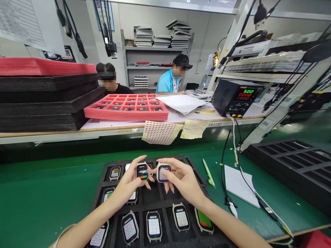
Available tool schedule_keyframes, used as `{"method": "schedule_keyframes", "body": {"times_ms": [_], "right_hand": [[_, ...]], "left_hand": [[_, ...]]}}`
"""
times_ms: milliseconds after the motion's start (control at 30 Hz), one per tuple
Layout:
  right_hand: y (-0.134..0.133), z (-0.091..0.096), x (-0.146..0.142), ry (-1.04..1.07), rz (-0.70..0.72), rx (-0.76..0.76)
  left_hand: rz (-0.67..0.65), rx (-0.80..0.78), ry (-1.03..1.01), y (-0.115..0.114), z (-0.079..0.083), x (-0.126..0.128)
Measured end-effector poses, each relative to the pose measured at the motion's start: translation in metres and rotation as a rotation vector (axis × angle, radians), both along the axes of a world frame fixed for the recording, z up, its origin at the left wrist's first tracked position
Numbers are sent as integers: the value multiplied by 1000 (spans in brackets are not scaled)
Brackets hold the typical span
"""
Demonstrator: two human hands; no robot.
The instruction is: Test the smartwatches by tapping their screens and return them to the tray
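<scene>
My left hand [131, 177] grips a smartwatch body [142, 171] without a strap by its edges; its dark screen shows small text and a red and green strip. In my right hand [178, 174] is a second smartwatch body [163, 173], its screen lit with a pale list, the thumb lying on the glass. Both watches are held side by side above a black foam tray [150, 194]. Several more lit watches sit in the tray's compartments, among them a watch with a grid screen [154, 225] and one with a green and red screen [205, 220].
A green pen [209, 173], white paper [241, 184] and cables [230, 199] lie right of the tray. Another black foam tray [292, 168] stands far right. The shelf ahead holds a pink foam tray [126, 115], stacked black foam [46, 100] and a power supply [235, 98]. Two people sit beyond.
</scene>
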State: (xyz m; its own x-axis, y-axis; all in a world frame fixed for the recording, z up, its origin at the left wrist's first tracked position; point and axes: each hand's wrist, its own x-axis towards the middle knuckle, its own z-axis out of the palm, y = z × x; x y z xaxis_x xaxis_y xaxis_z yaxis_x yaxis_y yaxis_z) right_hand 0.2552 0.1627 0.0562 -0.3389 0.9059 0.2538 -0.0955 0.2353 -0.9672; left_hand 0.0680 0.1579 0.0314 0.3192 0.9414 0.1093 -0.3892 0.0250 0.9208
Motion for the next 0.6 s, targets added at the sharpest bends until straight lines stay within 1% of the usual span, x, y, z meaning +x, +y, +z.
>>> {"method": "schedule_keyframes", "body": {"times_ms": [233,333,400,467,500,567,600], "right_hand": [[0,-1,6,65,65,14],[1,1,4,45,30,-5],[-2,7,2,39,6,-10],[-12,18,2,59,50,-26],[-21,24,3,69,97,-37],[-44,37,8,69,196,-35],[-57,41,12,11,239,-25]], "left_hand": [[24,-33,-4,-1,2,0],[20,-34,-27,0,-1,1],[11,-41,-35,0,-1,0],[-11,-47,-39,-1,0,-1],[-22,-48,-38,-2,0,-2],[-32,-41,-39,-4,2,-2],[-37,-30,-44,-5,3,-2]]}}
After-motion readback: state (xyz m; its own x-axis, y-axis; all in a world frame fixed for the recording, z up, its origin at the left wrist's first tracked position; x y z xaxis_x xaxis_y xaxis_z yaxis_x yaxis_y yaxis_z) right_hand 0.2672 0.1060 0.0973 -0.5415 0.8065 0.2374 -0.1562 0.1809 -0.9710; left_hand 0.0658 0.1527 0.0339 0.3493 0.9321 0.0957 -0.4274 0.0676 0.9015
